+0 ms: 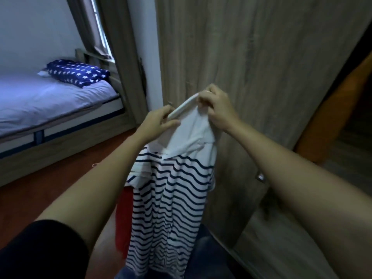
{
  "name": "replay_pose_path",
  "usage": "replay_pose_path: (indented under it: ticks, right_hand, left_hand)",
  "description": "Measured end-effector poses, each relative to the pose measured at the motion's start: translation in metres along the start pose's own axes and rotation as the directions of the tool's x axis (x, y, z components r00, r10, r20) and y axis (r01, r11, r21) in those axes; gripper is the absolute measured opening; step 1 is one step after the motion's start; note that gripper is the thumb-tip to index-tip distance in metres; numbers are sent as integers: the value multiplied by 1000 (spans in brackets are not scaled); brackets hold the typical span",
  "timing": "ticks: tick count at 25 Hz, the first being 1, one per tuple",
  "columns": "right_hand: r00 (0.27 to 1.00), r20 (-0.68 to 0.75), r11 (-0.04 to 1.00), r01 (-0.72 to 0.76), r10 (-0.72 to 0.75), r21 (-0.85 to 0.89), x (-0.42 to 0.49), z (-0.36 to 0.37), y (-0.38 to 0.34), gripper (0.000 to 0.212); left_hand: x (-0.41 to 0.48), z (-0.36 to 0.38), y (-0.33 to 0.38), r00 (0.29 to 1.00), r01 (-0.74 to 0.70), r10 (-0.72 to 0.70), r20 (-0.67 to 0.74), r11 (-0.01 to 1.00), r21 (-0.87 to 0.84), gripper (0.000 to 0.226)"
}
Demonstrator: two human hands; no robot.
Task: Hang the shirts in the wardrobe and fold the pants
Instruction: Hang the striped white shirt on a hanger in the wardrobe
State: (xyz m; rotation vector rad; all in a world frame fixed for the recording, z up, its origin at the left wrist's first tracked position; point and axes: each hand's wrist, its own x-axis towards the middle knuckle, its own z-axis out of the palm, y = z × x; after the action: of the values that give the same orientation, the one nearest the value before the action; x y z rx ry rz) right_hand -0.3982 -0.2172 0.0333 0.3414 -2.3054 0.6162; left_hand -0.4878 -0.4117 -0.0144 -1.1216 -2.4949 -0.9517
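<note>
A white polo shirt with navy stripes [171, 198] hangs in front of me at the centre of the head view. A white hanger [182, 106] sticks out of its collar, slanting up to the right. My left hand [159, 122] pinches the hanger's lower end beside the collar. My right hand [216, 109] grips the hanger's upper end together with the white collar. The wardrobe door [251, 67], light wood grain, stands just behind the shirt. A red garment [123, 218] and blue denim [209, 252] lie below the shirt, partly hidden.
A bed [50, 105] with a pale sheet and a navy star-print pillow [78, 73] stands at the left by a curtained window. Reddish floor [50, 184] runs between bed and wardrobe. At the right, the wardrobe's dark opening [346, 121] shows an orange-brown panel.
</note>
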Motion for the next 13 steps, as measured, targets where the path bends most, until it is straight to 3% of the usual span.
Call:
replay_pose_path:
  ticks: [3,5,7,9,10,13]
  right_hand:
    - [998,-68,999,-3,0,-53,-9,-45,-6,21]
    - [980,-196,997,-53,41,-57,-23,-78,-1,24]
    - [950,-296,992,-117,98,-45,-35,-113,4,30]
    - [945,-318,981,-126,73,-149,-44,-150,3,32]
    - [954,-293,966,-136,67,-220,-46,-167,4,31]
    - [975,-147,869,-215,166,-445,-64,-229,4,37]
  left_hand:
    - [2,-6,9,993,-7,-11,115,988,153,57]
    - [5,-12,24,993,-34,5,118,971,238,45]
    - [15,-23,59,991,-70,84,-105,989,133,18]
    - [30,-34,112,914,-154,127,-386,987,-40,11]
    - [41,-37,134,899,-179,131,-418,981,-77,7]
    - [60,-27,184,962,-190,169,-215,978,-82,10]
